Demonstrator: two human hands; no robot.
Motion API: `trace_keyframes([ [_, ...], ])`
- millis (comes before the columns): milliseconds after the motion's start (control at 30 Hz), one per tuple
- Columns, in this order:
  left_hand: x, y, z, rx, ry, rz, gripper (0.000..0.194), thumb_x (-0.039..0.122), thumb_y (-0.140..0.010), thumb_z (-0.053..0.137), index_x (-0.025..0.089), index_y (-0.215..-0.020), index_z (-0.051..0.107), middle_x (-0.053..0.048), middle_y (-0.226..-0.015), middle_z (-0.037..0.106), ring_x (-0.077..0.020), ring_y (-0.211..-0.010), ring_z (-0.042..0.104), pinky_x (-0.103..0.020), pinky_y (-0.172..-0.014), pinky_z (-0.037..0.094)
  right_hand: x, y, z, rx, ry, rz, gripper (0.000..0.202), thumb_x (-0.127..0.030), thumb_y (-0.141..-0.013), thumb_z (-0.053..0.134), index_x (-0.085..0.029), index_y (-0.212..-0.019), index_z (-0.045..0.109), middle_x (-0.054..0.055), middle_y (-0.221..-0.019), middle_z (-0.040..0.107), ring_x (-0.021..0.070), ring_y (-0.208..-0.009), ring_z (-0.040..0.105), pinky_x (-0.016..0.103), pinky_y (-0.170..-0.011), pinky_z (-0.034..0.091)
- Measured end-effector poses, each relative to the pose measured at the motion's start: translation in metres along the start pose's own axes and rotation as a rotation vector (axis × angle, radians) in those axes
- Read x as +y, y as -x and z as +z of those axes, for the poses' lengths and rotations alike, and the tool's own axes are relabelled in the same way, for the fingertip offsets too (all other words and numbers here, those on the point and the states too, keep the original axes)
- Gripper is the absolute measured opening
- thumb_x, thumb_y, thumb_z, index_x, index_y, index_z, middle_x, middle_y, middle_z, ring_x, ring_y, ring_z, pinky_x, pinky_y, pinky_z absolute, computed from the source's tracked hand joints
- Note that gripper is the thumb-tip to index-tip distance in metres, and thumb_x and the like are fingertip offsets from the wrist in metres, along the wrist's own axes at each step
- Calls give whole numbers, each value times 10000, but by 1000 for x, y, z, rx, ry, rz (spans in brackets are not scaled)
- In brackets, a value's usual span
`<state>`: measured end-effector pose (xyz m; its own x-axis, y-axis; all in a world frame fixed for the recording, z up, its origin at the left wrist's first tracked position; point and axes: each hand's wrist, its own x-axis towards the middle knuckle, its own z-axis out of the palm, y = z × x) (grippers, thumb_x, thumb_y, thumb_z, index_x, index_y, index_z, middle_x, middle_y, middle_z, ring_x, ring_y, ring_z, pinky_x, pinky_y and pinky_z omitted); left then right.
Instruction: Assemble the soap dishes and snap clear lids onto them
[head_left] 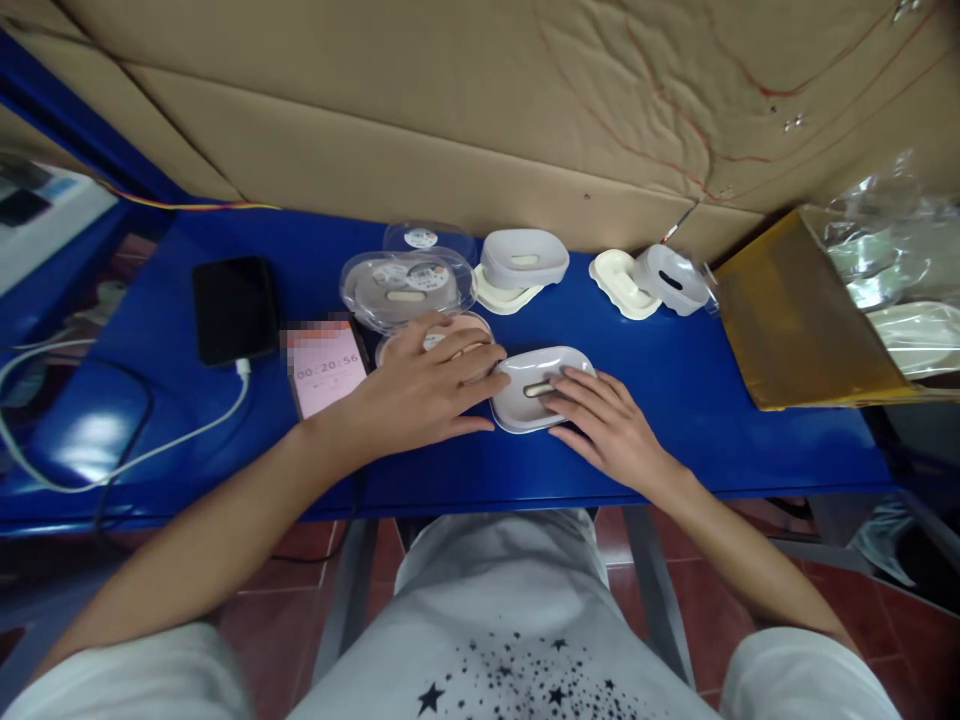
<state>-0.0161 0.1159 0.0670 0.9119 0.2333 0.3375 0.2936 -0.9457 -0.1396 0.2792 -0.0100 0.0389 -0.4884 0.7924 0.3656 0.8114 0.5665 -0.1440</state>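
Observation:
A shallow grey oval dish [517, 402] with a slot in its middle lies before me near the table's front edge. My right hand [611, 425] has hold of its right end, fingers laid over the rim and thumb at the near side. Over a pinkish oval piece [480, 325] stretches my left hand [435, 385], palm down and fingers apart. Its fingertips come up to the dish's left rim; whether they press on it I cannot tell. Most of the pinkish piece is hidden beneath that hand.
Behind are clear oval packages [405, 290], a grey case on a cream base [525, 258], and another grey case [670, 280] beside a cream base [621, 283]. A phone showing a timer [326, 370], a black cabled device [234, 310] and a cardboard box [810, 320] flank them.

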Motion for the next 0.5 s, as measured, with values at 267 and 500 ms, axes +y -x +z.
trace_keyframes([
  [267, 9, -2, 15, -39, 133, 70, 215, 423, -1022, 753, 235, -1128, 756, -99, -1410, 748, -324, -1385, 639, -588, -1257, 385, -3, 10, 6, -123, 72, -45, 443, -108, -1097, 560, -291, -1491, 651, 55, -1575, 668, 249, -1509, 588, 530, -1262, 447],
  [500, -51, 13, -16, 92, 74, -376, 521, 579, -1092, 460, 272, -1459, 668, -126, -1651, 574, -319, -1548, 523, -613, -1296, 319, 9, 2, -18, -179, 22, 60, 433, -295, -1134, 561, -295, -1566, 598, 89, -1603, 643, 296, -1485, 606, 544, -1186, 472],
])
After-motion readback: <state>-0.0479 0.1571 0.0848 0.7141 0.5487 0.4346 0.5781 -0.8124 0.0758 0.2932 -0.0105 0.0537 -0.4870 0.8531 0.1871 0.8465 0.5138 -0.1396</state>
